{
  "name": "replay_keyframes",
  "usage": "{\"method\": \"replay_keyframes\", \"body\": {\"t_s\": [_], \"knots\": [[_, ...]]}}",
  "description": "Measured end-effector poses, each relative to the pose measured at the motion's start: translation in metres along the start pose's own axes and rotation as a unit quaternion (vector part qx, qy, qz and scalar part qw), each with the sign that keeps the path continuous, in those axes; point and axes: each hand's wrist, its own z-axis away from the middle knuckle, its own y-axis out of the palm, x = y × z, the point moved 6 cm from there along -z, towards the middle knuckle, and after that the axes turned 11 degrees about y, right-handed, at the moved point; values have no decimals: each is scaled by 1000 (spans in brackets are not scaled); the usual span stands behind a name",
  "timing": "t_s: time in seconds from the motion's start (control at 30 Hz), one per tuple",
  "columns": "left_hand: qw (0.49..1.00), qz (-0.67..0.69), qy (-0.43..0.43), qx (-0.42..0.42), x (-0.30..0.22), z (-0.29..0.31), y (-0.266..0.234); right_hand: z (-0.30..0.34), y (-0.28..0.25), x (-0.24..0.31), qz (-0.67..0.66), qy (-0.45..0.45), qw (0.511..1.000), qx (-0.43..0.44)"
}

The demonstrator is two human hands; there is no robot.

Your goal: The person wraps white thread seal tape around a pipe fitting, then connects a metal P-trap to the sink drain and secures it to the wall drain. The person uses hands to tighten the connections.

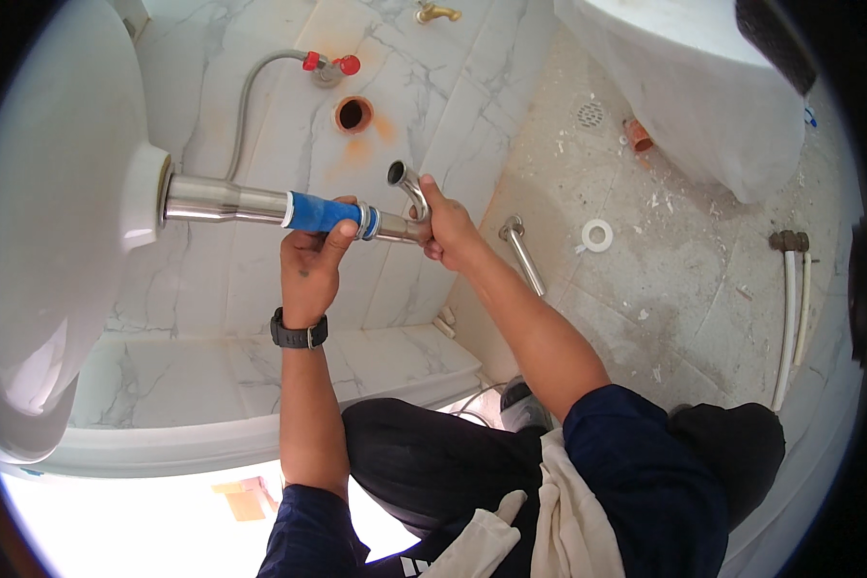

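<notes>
From the underside of the white washbasin [48,193] a chrome drain pipe [223,199] sticks out to the right. A blue wrapped section [320,213] with a white rim follows on it, then metal rings [368,222]. My left hand [310,265], with a dark watch on the wrist, pinches this blue section between thumb and fingers. At the far end, the fingers of my right hand [456,229] are closed round a curved chrome drain pipe [409,188]. Its bent open end points up toward the wall; part of the bend is hidden in my palm.
A drain hole [354,115] opens in the marbled wall, below a red-handled valve [332,65] with a flexible hose [244,116]. A brass tap [437,13] is above. On the dusty floor lie a white tape roll [596,236], a chrome tube [525,260] and white pipes [788,318].
</notes>
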Motion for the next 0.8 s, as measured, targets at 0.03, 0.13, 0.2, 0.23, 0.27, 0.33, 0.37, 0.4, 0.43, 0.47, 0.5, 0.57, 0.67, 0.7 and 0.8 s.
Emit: {"method": "replay_keyframes", "body": {"t_s": [0.03,0.13,0.2,0.23,0.27,0.33,0.37,0.4,0.43,0.47,0.5,0.57,0.67,0.7,0.8], "knots": [[1000,-2,1,0,0,0,0,0,1,0,-2,10,1000,8],[1000,-3,3,1,0,-1,-1,0,2,-1,-4,36,999,10],[1000,-1,3,2,-1,-1,0,0,2,-1,-2,41,999,10],[1000,-1,2,3,-1,-1,0,1,3,0,-1,38,999,14],[1000,-1,1,4,-1,-1,-1,1,3,0,3,38,999,13],[1000,4,3,2,-1,-1,-1,2,3,1,7,45,999,7],[1000,9,4,2,-1,-1,-1,2,3,1,6,52,999,4],[1000,6,2,0,-1,-1,-1,2,3,2,6,56,998,6],[1000,6,1,-1,-1,-1,-1,2,3,2,5,62,998,4],[1000,4,2,-4,-2,-1,-2,2,4,2,4,65,998,9],[1000,9,1,-2,-2,-1,-2,2,5,2,4,64,998,9],[1000,13,2,-4,-2,-2,-1,1,5,1,-9,62,998,8],[1000,4,0,-9,-3,-1,-1,-1,5,-2,-24,41,999,13],[1000,6,0,-7,-3,-1,-1,-2,5,-3,-28,32,999,17],[1000,5,1,-4,-4,-2,-1,-4,3,-4,-22,11,999,22]]}}
